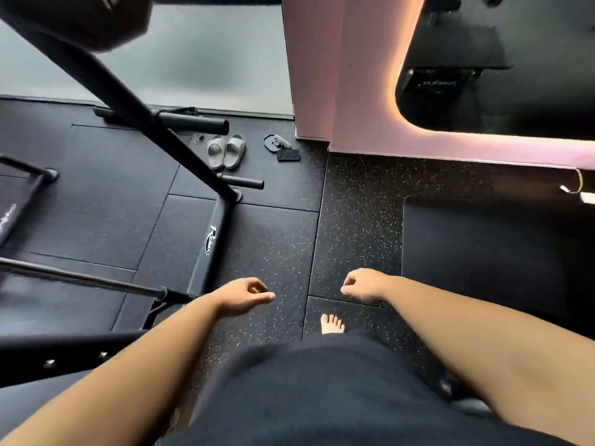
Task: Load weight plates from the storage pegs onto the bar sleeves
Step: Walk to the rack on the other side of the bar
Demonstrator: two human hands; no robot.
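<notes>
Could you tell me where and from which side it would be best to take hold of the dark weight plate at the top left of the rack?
Probably by its rim, one hand on each side. The weight plate hangs high on the rack upright, only its lower edge in view. Both the left hand and right hand are empty. The plate's hub and peg are out of frame, so rim shape cannot be judged.

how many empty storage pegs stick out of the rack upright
2: an upper storage peg near the slides, and a lower storage peg close to the rack's base. Others may be hidden beyond the frame.
</notes>
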